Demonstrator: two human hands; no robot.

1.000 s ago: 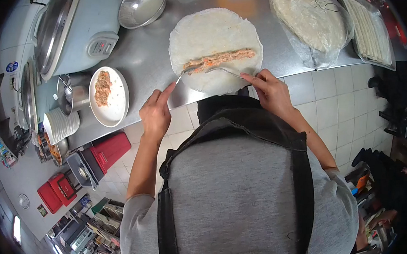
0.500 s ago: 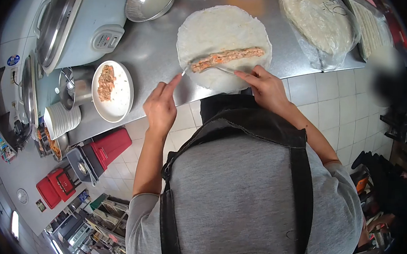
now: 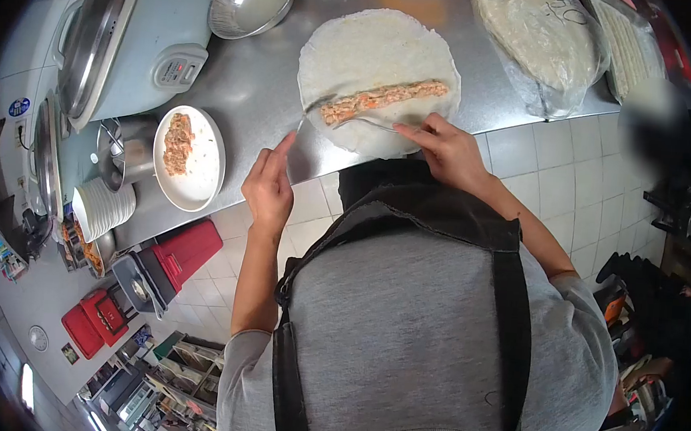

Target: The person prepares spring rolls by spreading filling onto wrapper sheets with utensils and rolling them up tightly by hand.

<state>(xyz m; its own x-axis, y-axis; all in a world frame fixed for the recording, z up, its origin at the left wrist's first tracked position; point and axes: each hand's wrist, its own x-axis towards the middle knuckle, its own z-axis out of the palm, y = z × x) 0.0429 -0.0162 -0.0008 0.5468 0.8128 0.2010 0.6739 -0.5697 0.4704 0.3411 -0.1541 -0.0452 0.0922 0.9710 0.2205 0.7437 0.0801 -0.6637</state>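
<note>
Filling was seen as a long strip on the round wrapper, set toward the wrapper's near side, w/ a slim bare margin at each end. At the wrapper's left edge, a utensil was held by the left hand, fingers closed round its handle; its head was placed by the strip's left end, contact unconfirmed. Over the wrapper's near part, a 2nd utensil was gripped btwn thumb & fingers of the right hand, along the strip's near side. More filling was held in a white dish, left of the wrapper on the counter. Light, even pressure was judged best, w/ both heads kept low, b/c thin wrapper could be torn by dug-in tips; ends were prob. best squared gently, margins kept unsmeared.
</note>
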